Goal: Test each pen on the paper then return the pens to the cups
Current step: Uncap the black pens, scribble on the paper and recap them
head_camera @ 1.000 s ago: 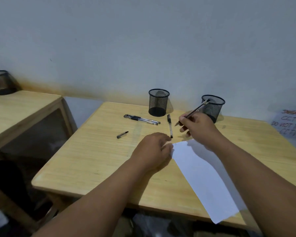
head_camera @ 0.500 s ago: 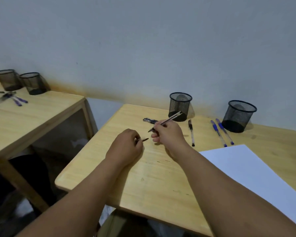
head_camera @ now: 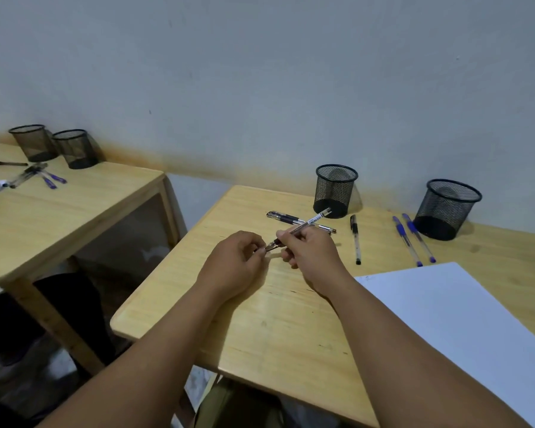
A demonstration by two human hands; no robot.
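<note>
While the right hand (head_camera: 309,251) grips a clear black-ink pen (head_camera: 303,227) by its lower barrel, tip end pointing at the left hand (head_camera: 235,264), the left fingers pinch a small dark pen cap (head_camera: 261,249) right at that tip. Can't tell if the cap is seated or just touching. Both hands sit over the bench (head_camera: 278,319), in front of the left mesh cup (head_camera: 335,190).

Relative to that cup: two black pens (head_camera: 286,217) lie on the bench just in front-left of it, partly behind the held pen. One black pen (head_camera: 355,239) lies just to its front-right. Two blue pens (head_camera: 413,239) lie further right, side by side, near the right mesh cup (head_camera: 447,208). White paper (head_camera: 451,319) lies well in front-right, toward the near edge.
</note>
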